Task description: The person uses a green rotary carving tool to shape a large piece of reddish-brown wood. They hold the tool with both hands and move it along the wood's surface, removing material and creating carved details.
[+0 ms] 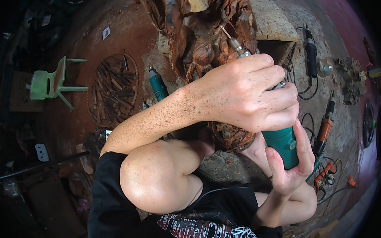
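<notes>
A reddish-brown wood carving (203, 38) stands before me, and more of it shows below my hands (230, 138). My left hand (248, 92) is wrapped around the front of a teal rotary grinder (282, 143). The grinder's metal collet and thin bit (226, 33) point up-left at the carving's surface. My right hand (291, 167) grips the teal body from below and from the right. My bare knee (153, 177) is raised beneath my left forearm.
On the dusty floor lie a tipped green plastic chair (50, 83), a round tray of chisels (114, 89), a second teal grinder (158, 85), a black grinder (311, 52) and an orange one (325, 128) with tangled cables. A pale wooden block (271, 20) stands behind the carving.
</notes>
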{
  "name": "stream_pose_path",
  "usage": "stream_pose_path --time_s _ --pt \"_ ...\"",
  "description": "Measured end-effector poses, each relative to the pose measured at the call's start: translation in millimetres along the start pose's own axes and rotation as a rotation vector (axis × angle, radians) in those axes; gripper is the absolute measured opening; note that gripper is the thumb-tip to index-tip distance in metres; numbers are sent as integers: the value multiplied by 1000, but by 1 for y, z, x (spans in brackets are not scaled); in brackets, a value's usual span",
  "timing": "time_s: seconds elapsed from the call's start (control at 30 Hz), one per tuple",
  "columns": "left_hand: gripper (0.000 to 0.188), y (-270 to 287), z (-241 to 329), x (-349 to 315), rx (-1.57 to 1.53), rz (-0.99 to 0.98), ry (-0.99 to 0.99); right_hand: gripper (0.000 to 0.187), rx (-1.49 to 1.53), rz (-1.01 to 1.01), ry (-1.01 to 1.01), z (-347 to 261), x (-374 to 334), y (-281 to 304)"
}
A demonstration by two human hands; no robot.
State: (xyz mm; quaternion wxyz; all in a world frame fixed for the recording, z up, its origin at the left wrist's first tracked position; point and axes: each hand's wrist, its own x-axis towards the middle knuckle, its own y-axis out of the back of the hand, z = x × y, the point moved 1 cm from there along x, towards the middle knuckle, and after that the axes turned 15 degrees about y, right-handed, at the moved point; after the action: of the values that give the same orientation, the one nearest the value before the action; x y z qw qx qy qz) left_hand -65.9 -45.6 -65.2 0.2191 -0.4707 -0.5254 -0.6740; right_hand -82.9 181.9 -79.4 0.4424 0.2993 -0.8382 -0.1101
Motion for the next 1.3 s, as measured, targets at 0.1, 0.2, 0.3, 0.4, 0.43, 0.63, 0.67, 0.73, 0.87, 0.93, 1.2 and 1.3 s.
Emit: stream_pose_path --time_s 0.1,0.2,0.3,0.4,0.43,0.63,0.67,0.73,0.87,0.93,1.2,1.3 --pt "14 0 -1 1 -1 8 0 75 5 11 2 0 0 -1" --pt "21 6 0 3 6 -66 -7 75 -2 19 -10 -1 -1 -2" --pt "25 9 0 2 8 -131 -16 74 -8 5 -24 -2 -2 0" --pt "25 9 1 2 3 -122 -9 74 -8 -5 -19 -3 0 1" --pt "24 9 1 2 2 -116 -7 74 -7 -7 -16 -3 1 1" --pt "24 10 1 3 14 -145 -2 73 13 -6 -46 -1 0 3" --pt "23 11 1 3 19 -155 0 73 18 -2 -43 -1 1 3" --pt "23 11 1 3 26 -146 -2 73 24 6 -38 0 1 2" --pt "23 8 0 3 20 -112 -11 73 33 27 -58 0 -3 -2" --pt "22 10 1 4 19 -145 -10 73 38 9 -74 -1 -2 2" --pt "16 -2 2 5 16 32 -28 76 4 75 24 1 -9 -11" --pt "16 -3 0 6 19 61 -28 76 2 72 41 3 -6 -11"
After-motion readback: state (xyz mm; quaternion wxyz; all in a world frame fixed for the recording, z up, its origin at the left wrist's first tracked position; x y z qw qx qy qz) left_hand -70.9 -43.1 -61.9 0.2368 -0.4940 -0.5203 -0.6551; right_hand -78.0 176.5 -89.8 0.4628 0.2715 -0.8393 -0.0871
